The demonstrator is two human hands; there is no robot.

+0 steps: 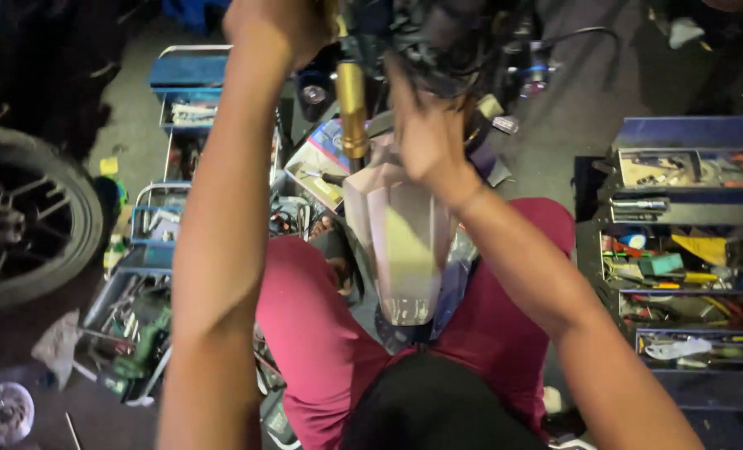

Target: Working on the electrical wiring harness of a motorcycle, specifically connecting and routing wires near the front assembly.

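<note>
Both arms are reaching up and forward to the motorcycle's front end, above the pale fender point(405, 242).

I am seeing the left hand point(275, 29) raised at the top of the frame, forearm running almost straight up the view; it is curling shut, but what it grips is cut off by the frame edge, so I cannot tell. The right hand point(425, 133) is pressing its back toward me, fingers point(400, 87) spreading apart and pushing into the dark wire bundle point(446, 50), clamped on nothing. The gold fork tube point(353, 108) is standing upright between the two hands, just beside the right one. The fender is hanging below it, between the knees in red trousers point(321, 342). A wheel point(21, 221) is lying well to the left, and an open blue toolbox point(688, 250) is sitting to the right.
</note>
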